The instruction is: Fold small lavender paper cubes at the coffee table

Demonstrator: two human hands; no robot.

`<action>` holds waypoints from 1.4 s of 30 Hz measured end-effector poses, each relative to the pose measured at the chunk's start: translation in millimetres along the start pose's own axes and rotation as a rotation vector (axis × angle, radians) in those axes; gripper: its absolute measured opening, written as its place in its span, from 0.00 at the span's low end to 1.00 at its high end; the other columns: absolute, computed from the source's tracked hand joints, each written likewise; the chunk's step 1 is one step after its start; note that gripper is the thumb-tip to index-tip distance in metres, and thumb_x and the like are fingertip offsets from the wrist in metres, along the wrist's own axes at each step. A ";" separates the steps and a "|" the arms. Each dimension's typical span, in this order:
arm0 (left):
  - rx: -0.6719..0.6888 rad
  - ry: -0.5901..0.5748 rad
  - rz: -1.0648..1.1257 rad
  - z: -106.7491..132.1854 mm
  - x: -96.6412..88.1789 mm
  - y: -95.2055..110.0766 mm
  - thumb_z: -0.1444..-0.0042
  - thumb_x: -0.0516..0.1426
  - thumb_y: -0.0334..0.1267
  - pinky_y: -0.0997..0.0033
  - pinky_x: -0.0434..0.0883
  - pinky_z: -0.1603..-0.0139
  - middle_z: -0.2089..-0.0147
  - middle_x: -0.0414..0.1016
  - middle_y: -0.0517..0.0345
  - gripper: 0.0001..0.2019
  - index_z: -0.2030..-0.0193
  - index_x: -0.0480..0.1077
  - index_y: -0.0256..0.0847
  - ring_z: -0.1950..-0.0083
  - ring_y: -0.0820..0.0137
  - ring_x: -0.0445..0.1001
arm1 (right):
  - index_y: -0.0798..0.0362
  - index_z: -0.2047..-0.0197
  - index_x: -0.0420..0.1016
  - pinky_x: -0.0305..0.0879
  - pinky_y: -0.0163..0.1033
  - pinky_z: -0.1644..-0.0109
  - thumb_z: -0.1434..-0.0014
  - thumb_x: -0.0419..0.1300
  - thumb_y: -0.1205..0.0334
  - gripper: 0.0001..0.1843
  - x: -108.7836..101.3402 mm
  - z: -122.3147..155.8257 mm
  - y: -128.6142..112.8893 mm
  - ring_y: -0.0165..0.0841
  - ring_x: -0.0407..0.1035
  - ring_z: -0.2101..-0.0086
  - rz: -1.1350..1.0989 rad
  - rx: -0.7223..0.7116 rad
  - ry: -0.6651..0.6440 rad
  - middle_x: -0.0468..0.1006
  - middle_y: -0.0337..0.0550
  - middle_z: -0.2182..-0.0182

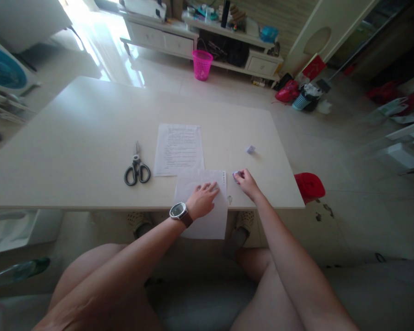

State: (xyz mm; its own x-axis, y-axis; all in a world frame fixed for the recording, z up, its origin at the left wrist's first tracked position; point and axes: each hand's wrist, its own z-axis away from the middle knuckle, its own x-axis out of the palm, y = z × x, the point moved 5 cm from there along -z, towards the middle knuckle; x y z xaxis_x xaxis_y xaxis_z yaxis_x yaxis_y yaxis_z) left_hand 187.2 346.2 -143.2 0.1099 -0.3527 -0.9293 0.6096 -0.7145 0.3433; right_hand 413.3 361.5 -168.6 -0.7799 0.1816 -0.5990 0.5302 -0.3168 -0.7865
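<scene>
My left hand (203, 199) lies with fingers spread on a white sheet of paper (210, 225), which hangs over the table's near edge. A short column of small dark marks runs down the sheet's upper right edge. Just right of the sheet, my right hand (246, 184) pinches a small whitish piece (236, 174), too small to name surely. Beyond that hand sits a small folded pale paper piece (250, 149). A printed page (179, 149) lies behind the white sheet, whose top edge meets it. Scissors (136, 168) with black-and-grey handles lie to the left, tips pointing away.
The white table (83, 138) ends close to my knees. Past its right edge stands a red stool or bin (309, 186). A pink basket (202, 65) is on the floor by a white cabinet (158, 39). A green bottle (24, 271) is at lower left.
</scene>
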 end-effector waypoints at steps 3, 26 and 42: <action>0.001 -0.004 -0.006 0.2 -1.1 1.0 0.41 0.57 0.36 0.42 0.61 0.32 0.23 0.53 0.48 0.30 0.31 0.61 0.43 0.27 0.52 0.56 | 0.50 0.63 0.65 0.64 0.36 0.59 0.42 0.59 0.49 0.13 4.2 5.0 -7.3 0.31 0.67 0.67 0.026 -0.013 -0.028 0.75 0.38 0.67; 0.002 0.000 -0.012 1.0 -0.9 1.4 0.41 0.57 0.36 0.42 0.62 0.32 0.23 0.52 0.48 0.30 0.31 0.61 0.44 0.28 0.52 0.57 | 0.52 0.65 0.75 0.66 0.37 0.58 0.49 0.70 0.61 0.10 14.8 18.3 -29.4 0.33 0.70 0.64 0.232 -0.190 0.001 0.79 0.41 0.66; 0.005 -0.009 0.012 1.8 -2.8 1.9 0.41 0.58 0.35 0.43 0.60 0.31 0.23 0.53 0.47 0.29 0.32 0.60 0.45 0.27 0.52 0.57 | 0.52 0.60 0.84 0.67 0.34 0.58 0.56 0.74 0.63 0.16 11.0 20.7 -30.3 0.30 0.69 0.67 0.309 -0.148 -0.211 0.78 0.40 0.65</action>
State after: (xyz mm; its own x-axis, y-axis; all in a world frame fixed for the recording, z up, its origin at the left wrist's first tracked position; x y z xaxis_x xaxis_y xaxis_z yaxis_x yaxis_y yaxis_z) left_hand 186.7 344.8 -139.7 0.1096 -0.3666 -0.9239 0.6047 -0.7131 0.3548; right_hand 381.8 353.9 -148.2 -0.6190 -0.1016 -0.7788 0.7808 -0.1866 -0.5963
